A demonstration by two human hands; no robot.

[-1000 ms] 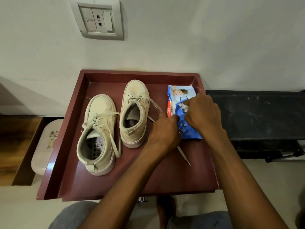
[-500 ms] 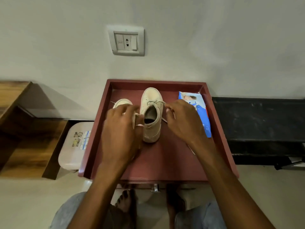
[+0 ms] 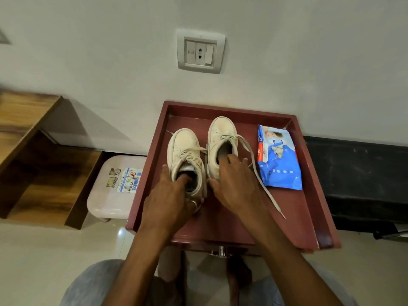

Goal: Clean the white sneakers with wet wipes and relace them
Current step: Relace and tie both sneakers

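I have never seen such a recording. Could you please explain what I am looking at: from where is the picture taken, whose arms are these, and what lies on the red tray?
There is no machine here. A person wears a wide-angle camera on the head, which looks forward and down, so the two arms coming in from below are that person's own.

On the red-brown tray two white sneakers stand side by side, toes toward the wall. To their right lies a blue pack of wet wipes.

The left hand grips the left sneaker at its opening, fingers inside and thumb outside. The right hand holds the right sneaker in much the same way. A loose lace trails from this sneaker across the tray.
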